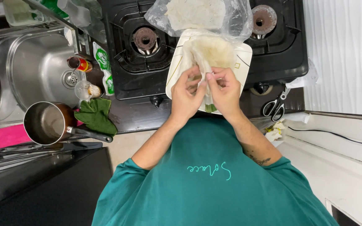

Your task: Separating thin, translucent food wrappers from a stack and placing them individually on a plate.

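both hands pinch a thin pale wrapper (206, 54) over the white square plate (243, 58), left hand (188, 95) and right hand (225, 91) clamped on its near fold, fingertips touching, a clear plastic bag (197, 14) just beyond the plate.

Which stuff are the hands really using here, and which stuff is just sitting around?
In use:
- left hand and right hand, pinching a thin pale wrapper
- square white plate beneath it
- clear plastic bag of more wrappers, behind the plate

Just lying about:
- scissors
- saucepan
- green cloth
- pink cloth
- sink
- stove
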